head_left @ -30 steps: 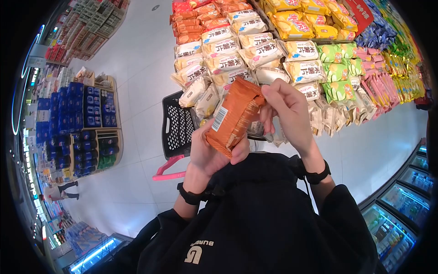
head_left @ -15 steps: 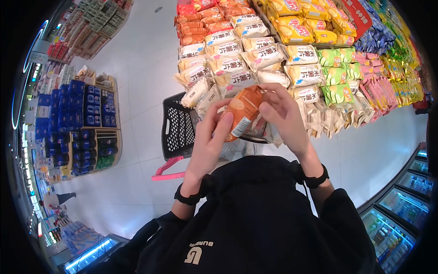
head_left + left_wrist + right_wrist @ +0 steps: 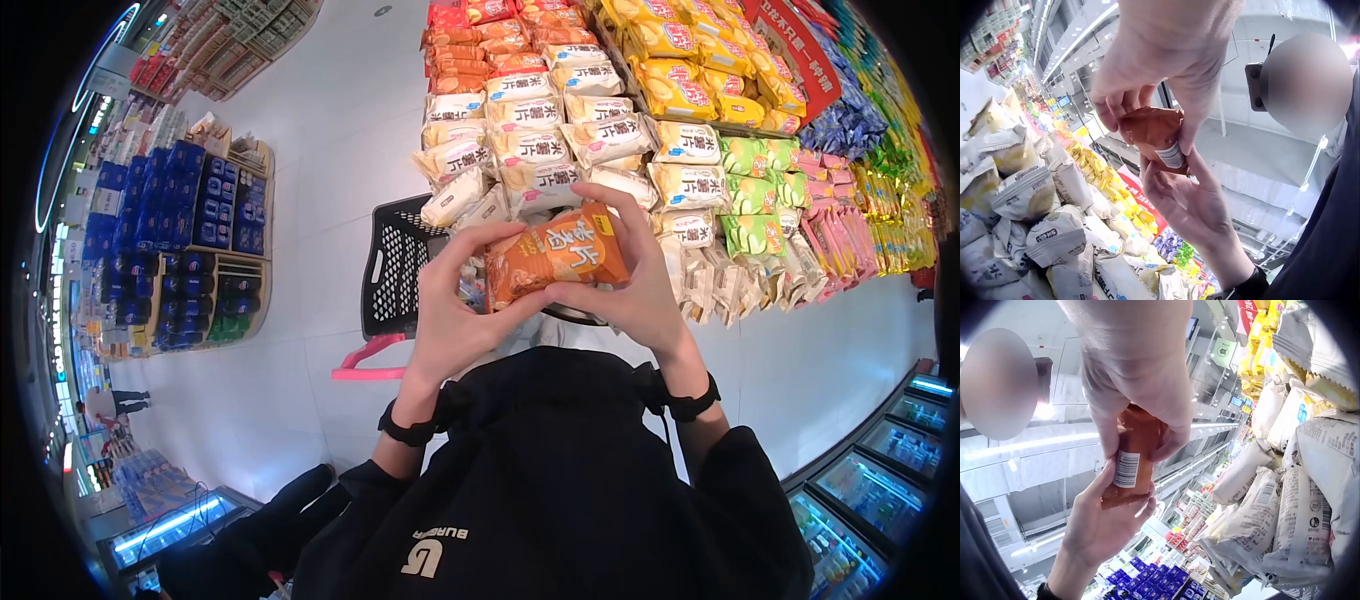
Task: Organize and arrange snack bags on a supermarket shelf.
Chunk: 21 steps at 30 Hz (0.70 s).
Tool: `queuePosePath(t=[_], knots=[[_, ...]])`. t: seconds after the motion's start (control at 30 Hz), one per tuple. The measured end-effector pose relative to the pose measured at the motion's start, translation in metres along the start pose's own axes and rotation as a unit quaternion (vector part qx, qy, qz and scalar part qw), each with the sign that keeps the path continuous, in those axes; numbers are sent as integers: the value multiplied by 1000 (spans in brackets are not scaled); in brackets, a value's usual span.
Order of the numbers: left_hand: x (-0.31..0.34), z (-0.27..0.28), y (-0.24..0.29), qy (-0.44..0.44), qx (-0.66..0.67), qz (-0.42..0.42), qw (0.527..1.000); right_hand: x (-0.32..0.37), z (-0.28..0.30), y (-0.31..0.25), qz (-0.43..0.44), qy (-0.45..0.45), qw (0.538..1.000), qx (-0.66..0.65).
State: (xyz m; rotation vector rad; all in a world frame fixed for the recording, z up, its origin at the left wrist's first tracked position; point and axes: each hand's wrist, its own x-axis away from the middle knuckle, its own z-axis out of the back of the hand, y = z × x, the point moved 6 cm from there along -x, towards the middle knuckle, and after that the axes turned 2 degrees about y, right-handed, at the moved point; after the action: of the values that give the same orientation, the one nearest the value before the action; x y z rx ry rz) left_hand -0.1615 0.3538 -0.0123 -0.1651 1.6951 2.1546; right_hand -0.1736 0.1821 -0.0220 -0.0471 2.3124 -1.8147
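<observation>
An orange snack bag (image 3: 555, 258) is held up in front of the chest, its printed front turned toward the head camera. My left hand (image 3: 450, 305) grips its left end between thumb and fingers. The right hand (image 3: 640, 285) holds the other end, fingers over the top edge and thumb along the bottom. The two thumbs almost meet below the bag. In the left wrist view, the underside of the snack bag (image 3: 1157, 140) shows a white barcode label (image 3: 1170, 156). That barcode (image 3: 1127, 470) also faces the right wrist camera.
Beyond the hands is a display of white snack bags (image 3: 530, 147), with orange, yellow (image 3: 670, 85), green (image 3: 755, 190) and pink packs around them. A black basket (image 3: 395, 265) with a pink handle (image 3: 365, 360) stands at the left. Farther left are shelves of blue drink packs (image 3: 170, 205); freezers (image 3: 870, 490) line the right.
The orange bag has been turned over from its barcode side to its printed front. My right hand, earlier at one end, now grips the bag's right side, and the view has shifted slightly.
</observation>
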Motion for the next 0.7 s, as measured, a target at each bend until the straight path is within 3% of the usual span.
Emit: queuePosePath(t=[0.2,0.3,0.4,0.5,0.7], knots=[[1,13,8,-34,-127,-62,989,-3,-2,4,60,-26,992,113],[-3,16,12,-38,-164,-96,981,-3,-7,-8,158,-3,947,280],[-4,19,12,-56,-197,-111,972,-1,-21,-16,200,-5,878,435],[-2,24,3,-93,-209,-122,966,1,-36,-2,207,-43,851,481],[-8,70,-8,18,-149,-81,985,-21,-54,-5,199,26,847,493]])
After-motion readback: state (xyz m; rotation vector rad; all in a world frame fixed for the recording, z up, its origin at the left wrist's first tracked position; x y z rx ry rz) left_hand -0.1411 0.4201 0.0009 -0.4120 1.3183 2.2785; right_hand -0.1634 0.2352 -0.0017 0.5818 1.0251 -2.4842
